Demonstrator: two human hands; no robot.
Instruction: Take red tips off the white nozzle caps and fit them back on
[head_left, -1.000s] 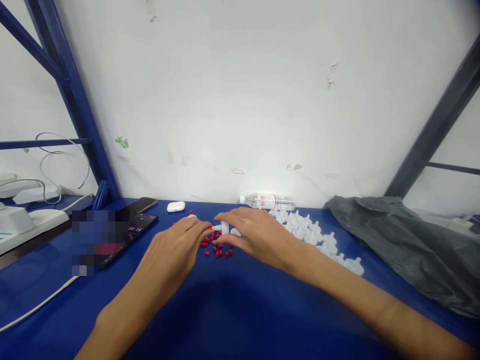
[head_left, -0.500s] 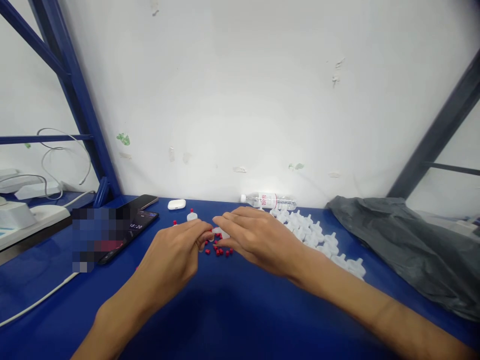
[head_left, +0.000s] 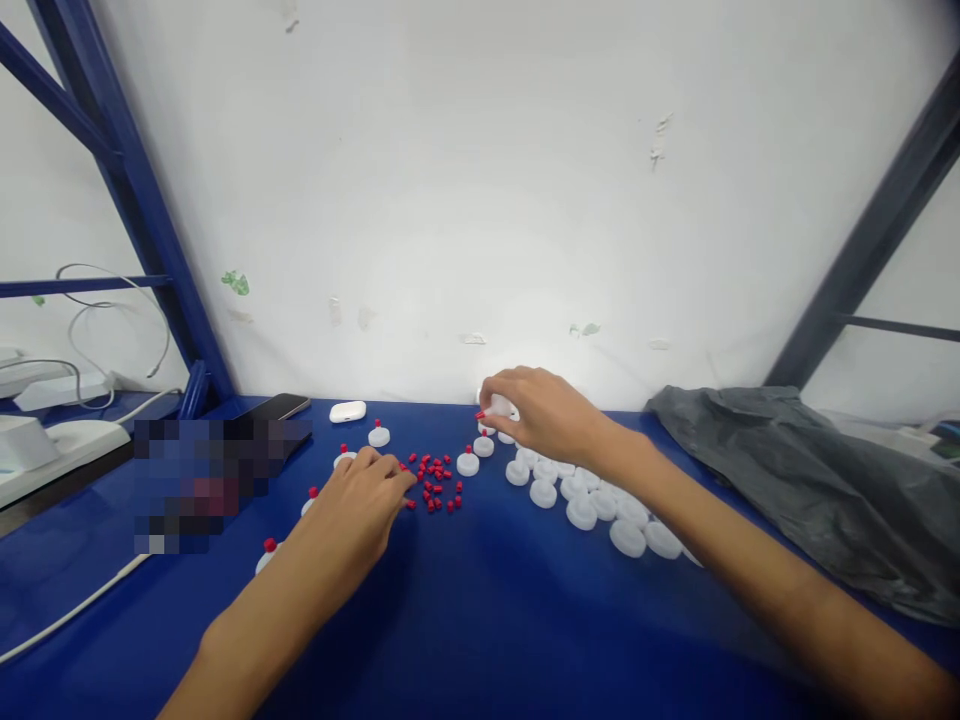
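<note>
My right hand pinches a white spouted lid, tilted sideways with a red tip pointing left. It is above the table at the back, over other red-tipped white lids. My left hand is low at the left edge of a scatter of small red caps. Its fingers are bent and the thumb is apart from the index finger, with red caps close to the fingertips. Left of that hand, more white lids with red tips stand in a curved row, partly hidden by the hand and forearm.
Many plain white lids lie under and beside my right forearm. A dark grey plastic bag covers the right side. A white earbud case, a phone and a white cable are at the left. The wall rises behind.
My hands have moved apart. The right one went right and back with the white lid, which now shows a red tip. The left one moved slightly left beside the red caps.
</note>
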